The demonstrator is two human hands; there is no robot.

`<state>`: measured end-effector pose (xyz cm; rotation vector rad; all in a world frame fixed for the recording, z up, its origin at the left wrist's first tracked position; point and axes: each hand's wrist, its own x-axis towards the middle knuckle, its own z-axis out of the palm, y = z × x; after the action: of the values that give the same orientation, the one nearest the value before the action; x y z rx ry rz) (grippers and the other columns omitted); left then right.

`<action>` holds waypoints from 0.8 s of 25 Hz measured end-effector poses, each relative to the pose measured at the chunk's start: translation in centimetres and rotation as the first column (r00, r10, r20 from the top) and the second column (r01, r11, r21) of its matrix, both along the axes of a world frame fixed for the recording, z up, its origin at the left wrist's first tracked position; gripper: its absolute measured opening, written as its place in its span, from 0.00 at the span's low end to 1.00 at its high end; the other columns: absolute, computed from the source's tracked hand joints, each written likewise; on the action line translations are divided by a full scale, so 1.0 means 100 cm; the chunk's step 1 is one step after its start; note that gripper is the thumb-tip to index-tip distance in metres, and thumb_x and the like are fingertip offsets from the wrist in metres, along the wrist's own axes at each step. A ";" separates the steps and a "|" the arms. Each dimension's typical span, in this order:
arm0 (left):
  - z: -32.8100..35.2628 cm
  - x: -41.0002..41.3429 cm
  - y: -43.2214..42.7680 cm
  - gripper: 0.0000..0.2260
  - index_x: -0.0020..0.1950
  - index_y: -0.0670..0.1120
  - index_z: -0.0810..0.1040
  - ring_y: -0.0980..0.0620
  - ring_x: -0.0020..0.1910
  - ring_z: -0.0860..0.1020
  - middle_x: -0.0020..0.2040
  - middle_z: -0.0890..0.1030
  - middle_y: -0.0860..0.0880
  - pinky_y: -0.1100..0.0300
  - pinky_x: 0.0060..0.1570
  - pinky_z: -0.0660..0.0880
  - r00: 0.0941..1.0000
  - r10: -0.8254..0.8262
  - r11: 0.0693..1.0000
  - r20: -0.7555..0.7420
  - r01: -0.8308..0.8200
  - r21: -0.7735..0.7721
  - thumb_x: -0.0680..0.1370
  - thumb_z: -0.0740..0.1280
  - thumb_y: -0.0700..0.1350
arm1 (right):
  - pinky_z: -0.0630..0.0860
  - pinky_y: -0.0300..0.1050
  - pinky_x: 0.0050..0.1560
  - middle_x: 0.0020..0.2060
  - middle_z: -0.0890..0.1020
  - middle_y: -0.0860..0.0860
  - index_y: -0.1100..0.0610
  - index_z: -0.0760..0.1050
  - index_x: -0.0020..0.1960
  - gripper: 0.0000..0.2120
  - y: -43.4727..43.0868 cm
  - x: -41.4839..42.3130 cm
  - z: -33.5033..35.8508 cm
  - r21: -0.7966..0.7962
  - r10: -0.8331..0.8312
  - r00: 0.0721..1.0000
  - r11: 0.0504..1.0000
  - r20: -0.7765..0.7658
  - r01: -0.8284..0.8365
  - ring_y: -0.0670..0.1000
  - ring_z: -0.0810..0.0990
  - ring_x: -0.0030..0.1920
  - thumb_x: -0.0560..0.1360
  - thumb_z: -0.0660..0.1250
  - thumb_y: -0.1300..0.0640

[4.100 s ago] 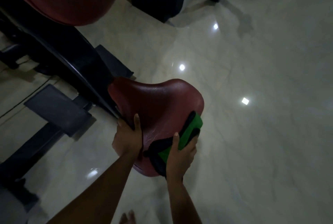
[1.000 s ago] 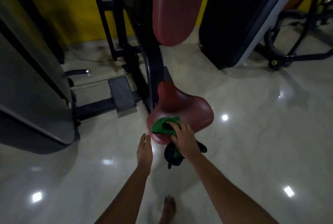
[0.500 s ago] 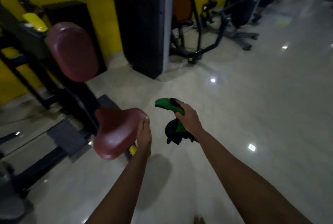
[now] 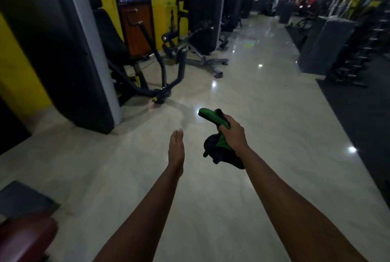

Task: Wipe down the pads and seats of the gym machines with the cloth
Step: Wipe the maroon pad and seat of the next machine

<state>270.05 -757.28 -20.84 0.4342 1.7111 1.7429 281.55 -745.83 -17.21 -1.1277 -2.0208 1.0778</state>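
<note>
Green-and-black soft cloth [image 4: 212, 117] sits bunched in the right hand [image 4: 233, 133], out over the floor and touching no machine. Its green end sticks up and forward past the knuckles, stiff and rounded like a tongue. The black part hangs in limp, crumpled folds under the wrist. The fingers are curled tight round the middle of it, so that stretch is hidden. The left hand [image 4: 176, 150] is held edge-on just beside it, apart from it, with fingers straight and together, holding nothing.

A dark red padded seat [image 4: 25, 238], smooth and vinyl-looking with a rounded edge, lies at the bottom left corner, cut off by the frame. Just above it is a flat dark grey plate [image 4: 23, 200], also cropped. The pale glossy stone floor [image 4: 242, 97] mirrors small ceiling lights. On the left a tall dark grey machine housing [image 4: 63, 50] stands against a yellow wall [image 4: 16, 67]. Beyond it is a black padded backrest [image 4: 105, 29] on a black tubular steel frame. The far end of the room is dim and blurred. The racks on the right are too dark to make out.
</note>
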 end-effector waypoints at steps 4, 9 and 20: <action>0.006 0.001 0.120 0.22 0.74 0.49 0.61 0.49 0.73 0.62 0.75 0.63 0.49 0.55 0.68 0.59 0.998 -0.055 0.998 -0.008 0.055 0.029 0.82 0.53 0.54 | 0.69 0.41 0.46 0.49 0.79 0.54 0.55 0.71 0.67 0.21 0.115 0.006 0.003 -0.020 -0.072 0.997 0.997 -0.036 0.071 0.53 0.76 0.49 0.74 0.60 0.63; 0.008 -0.039 0.292 0.24 0.76 0.48 0.58 0.49 0.74 0.60 0.76 0.61 0.49 0.53 0.71 0.57 0.993 -0.117 0.990 -0.013 0.117 0.075 0.82 0.53 0.55 | 0.68 0.41 0.46 0.48 0.77 0.52 0.55 0.70 0.67 0.20 0.273 -0.028 0.003 -0.034 -0.176 0.976 0.984 -0.126 0.173 0.53 0.75 0.48 0.76 0.59 0.63; 0.049 -0.128 0.714 0.23 0.75 0.48 0.60 0.50 0.74 0.61 0.75 0.62 0.50 0.53 0.73 0.55 0.940 -0.323 0.936 -0.106 0.335 0.113 0.82 0.54 0.54 | 0.67 0.41 0.45 0.50 0.77 0.55 0.57 0.68 0.68 0.20 0.646 -0.087 0.036 -0.104 -0.431 0.869 0.902 -0.241 0.419 0.53 0.74 0.48 0.77 0.57 0.63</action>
<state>257.24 -685.86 -15.98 0.8165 1.4846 1.6101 272.82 -681.18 -13.59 -1.3046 -1.4582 0.9855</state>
